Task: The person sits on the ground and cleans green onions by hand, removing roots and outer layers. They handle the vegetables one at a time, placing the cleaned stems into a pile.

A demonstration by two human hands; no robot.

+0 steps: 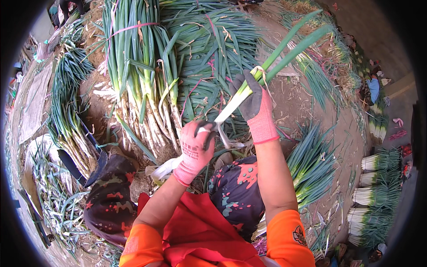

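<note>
Both my hands wear pink gloves with dark grey fingers. My right hand (252,100) is closed around the middle of a green onion stalk (236,101), whose green leaves point to the upper right. At its white lower end, my left hand (200,138) grips with curled fingers. A thin whitish peel (223,136) hangs just below that end, and a dry brownish leaf strip (263,76) dangles near my right fingers. Beyond my left hand lies a big bundle of green onions (136,66) with rooty, soiled white ends and a pink tie.
More tied green onions (213,43) are piled at the top centre. A bundle (71,110) lies at left by a dark blue strap. Loose onions (312,163) lie beside my right arm. Clean white-stemmed bundles (365,197) are stacked at far right. Leaf scraps (63,207) cover the ground at lower left.
</note>
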